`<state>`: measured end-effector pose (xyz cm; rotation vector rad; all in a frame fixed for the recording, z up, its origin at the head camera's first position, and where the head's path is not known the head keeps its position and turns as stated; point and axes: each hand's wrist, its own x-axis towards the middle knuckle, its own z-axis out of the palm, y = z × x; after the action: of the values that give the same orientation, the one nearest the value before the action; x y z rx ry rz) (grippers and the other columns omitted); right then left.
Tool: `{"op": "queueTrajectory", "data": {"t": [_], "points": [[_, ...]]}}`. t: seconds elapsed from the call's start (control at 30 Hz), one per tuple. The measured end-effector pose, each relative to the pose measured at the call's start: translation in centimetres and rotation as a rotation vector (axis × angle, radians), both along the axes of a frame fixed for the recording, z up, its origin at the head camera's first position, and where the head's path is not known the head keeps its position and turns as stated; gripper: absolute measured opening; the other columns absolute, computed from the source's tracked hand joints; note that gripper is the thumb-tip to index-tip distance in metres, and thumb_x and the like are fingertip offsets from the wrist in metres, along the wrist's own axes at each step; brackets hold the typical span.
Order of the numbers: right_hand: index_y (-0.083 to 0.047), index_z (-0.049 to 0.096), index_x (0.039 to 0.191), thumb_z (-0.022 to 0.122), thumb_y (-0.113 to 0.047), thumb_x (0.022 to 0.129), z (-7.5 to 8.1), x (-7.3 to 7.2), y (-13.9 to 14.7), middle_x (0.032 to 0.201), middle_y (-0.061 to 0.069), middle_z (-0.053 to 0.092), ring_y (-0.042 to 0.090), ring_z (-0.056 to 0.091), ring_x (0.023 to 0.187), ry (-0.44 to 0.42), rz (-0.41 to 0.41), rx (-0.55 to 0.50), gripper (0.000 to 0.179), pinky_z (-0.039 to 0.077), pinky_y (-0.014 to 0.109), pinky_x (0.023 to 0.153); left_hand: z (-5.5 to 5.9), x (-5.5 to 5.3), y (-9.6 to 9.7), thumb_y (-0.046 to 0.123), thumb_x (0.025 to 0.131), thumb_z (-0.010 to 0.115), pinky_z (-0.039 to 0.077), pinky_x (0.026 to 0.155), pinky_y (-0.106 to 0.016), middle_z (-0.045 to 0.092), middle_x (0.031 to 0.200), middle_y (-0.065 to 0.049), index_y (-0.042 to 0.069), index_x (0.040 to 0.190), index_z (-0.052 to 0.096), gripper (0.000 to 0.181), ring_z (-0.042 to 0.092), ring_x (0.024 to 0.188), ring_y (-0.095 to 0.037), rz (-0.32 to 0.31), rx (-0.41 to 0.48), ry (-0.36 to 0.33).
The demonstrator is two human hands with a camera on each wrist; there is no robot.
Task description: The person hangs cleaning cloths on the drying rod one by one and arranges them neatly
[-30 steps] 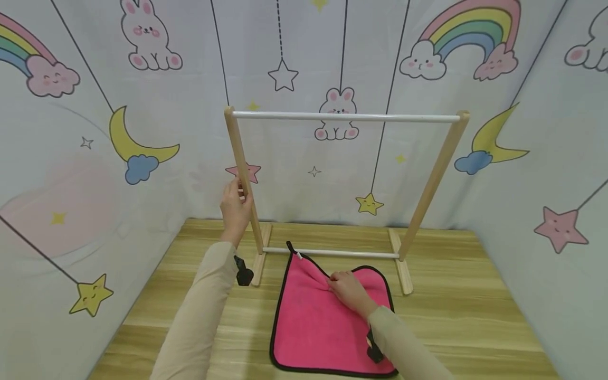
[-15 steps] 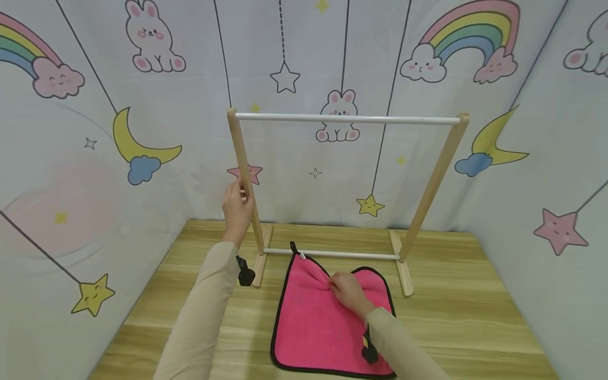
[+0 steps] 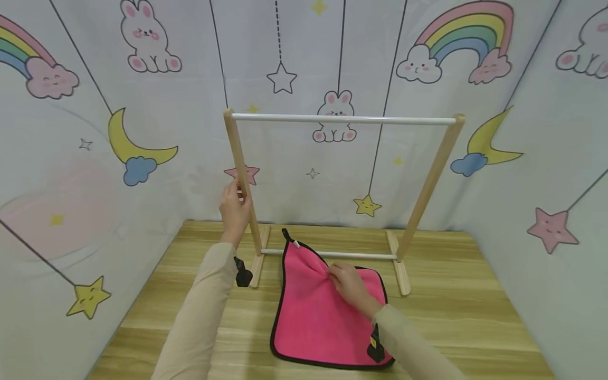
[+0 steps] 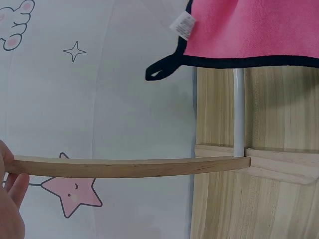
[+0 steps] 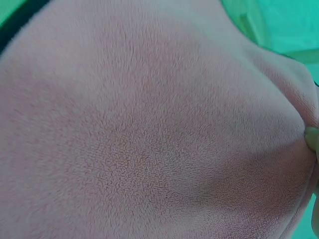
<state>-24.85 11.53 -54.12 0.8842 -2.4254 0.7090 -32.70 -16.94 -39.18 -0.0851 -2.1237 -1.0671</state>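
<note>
A wooden rack (image 3: 429, 187) with a white top rod (image 3: 342, 119) and a white lower rod (image 3: 351, 255) stands upright on the table. My left hand (image 3: 235, 211) grips its left post (image 4: 114, 168) partway up. With my right hand (image 3: 349, 285) I pinch a pink towel (image 3: 309, 322) with black edging near its upper edge, and folds gather at my fingers. The towel's upper part overlaps the lower rod in the head view. At its upper left corner are a black hanging loop (image 4: 162, 68) and a small white label (image 4: 183, 25). Pink cloth fills most of the right wrist view.
The rack's wooden feet (image 3: 399, 264) rest on a wood-grain table (image 3: 475, 316). Close behind hangs a white backdrop (image 3: 294, 195) printed with rabbits, stars and rainbows, which also closes in both sides. A small black device (image 3: 243, 274) sits at each wrist.
My right hand has lifted slightly and moved away from me, carrying the towel's upper edge and loop up past the lower rod. My left hand stays on the post.
</note>
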Motion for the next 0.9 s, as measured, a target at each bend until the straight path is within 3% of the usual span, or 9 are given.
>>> {"op": "queueTrajectory", "data": {"t": [0.27, 0.6, 0.9], "points": [[-0.008, 0.068, 0.081, 0.072, 0.000, 0.073, 3.4, 0.2, -0.2, 0.077, 0.002, 0.061, 0.016, 0.059, 0.070, 0.136, 0.018, -0.072, 0.012, 0.050, 0.033, 0.063, -0.1, 0.1, -0.1, -0.004, 0.083, 0.057, 0.055, 0.071, -0.039, 0.054, 0.100, -0.022, -0.005, 0.123, 0.048, 0.040, 0.060, 0.085, -0.032, 0.006, -0.009, 0.005], [-0.005, 0.068, 0.085, 0.070, 0.001, 0.075, 8.3, 0.3, 0.8, 0.081, 0.004, 0.062, 0.017, 0.059, 0.073, 0.168, 0.068, -0.096, 0.012, 0.050, 0.030, 0.063, 0.0, 0.0, -0.1, -0.003, 0.084, 0.057, 0.054, 0.074, -0.038, 0.053, 0.102, -0.022, -0.004, 0.123, 0.048, 0.040, 0.060, 0.087, -0.031, -0.008, -0.004, -0.021], [-0.002, 0.068, 0.089, 0.069, 0.003, 0.075, 12.1, 0.0, 1.3, 0.083, 0.007, 0.062, 0.019, 0.058, 0.073, 0.253, 0.134, -0.144, 0.015, 0.049, 0.029, 0.062, 0.1, 0.0, -0.2, -0.003, 0.084, 0.057, 0.054, 0.074, -0.038, 0.053, 0.103, -0.021, -0.004, 0.124, 0.047, 0.042, 0.059, 0.089, -0.031, -0.014, -0.003, -0.040]]}}
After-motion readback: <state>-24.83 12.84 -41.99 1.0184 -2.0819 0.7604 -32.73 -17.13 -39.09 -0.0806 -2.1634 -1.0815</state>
